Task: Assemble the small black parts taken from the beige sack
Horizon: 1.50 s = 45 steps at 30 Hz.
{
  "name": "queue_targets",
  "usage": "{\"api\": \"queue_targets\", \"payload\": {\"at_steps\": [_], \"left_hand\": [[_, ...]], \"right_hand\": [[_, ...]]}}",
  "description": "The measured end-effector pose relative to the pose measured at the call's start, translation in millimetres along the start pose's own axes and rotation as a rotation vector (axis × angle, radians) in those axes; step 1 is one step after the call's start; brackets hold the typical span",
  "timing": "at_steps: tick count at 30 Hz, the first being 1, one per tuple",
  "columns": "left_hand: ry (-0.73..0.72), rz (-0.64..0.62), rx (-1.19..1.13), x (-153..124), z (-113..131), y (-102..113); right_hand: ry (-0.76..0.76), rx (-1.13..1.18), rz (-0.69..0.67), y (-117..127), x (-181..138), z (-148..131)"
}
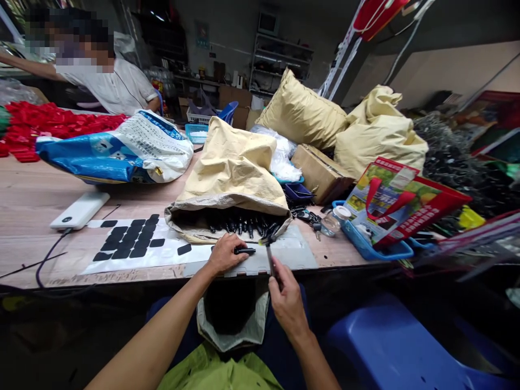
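My left hand (227, 254) is at the table's front edge, its fingers closed on a small black cylindrical part (246, 251) that lies on a clear sheet (292, 252). In my right hand (287, 298) is a small hammer (270, 257), gripped by the handle. Its head is raised a little to the right of the black part and apart from it. Just behind both hands, a beige sack (239, 157) lies with its mouth towards me, and several similar black parts (244, 223) show inside. Below the table edge, another sack (231, 338) stands open between my legs.
Black rounded pieces (132, 238) lie in rows on white paper at left, near a white power bank (80, 210). A blue-white bag (117, 149) is behind them. To the right are a jar (335, 221) and a blue basket (376, 250). A co-worker (117, 81) sits at far left.
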<state>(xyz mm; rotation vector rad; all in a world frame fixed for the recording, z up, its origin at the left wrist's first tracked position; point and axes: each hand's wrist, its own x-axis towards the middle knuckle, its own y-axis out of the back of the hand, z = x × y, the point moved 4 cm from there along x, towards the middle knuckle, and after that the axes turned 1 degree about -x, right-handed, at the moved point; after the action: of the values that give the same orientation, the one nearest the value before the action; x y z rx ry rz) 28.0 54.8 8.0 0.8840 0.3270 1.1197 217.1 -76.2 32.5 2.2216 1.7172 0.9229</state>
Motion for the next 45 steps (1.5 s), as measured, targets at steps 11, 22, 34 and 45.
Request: {"api": "queue_targets", "payload": {"at_steps": [11, 22, 34, 45], "left_hand": [[0.035, 0.006, -0.014, 1.5, 2.8, 2.7], [0.038, 0.036, -0.032, 0.1, 1.3, 0.0], [-0.014, -0.023, -0.151, -0.4, -4.2, 3.5], [0.018, -0.055, -0.169, -3.0, -3.8, 5.5]], "right_hand": [[0.122, -0.170, -0.119, -31.2, -2.1, -26.3], [0.026, -0.145, -0.092, -19.0, 2.9, -23.9], [-0.292, -0.461, 0.244, 56.1, 50.9, 60.2], [-0.408, -0.742, 0.131, 39.9, 77.4, 64.9]]}}
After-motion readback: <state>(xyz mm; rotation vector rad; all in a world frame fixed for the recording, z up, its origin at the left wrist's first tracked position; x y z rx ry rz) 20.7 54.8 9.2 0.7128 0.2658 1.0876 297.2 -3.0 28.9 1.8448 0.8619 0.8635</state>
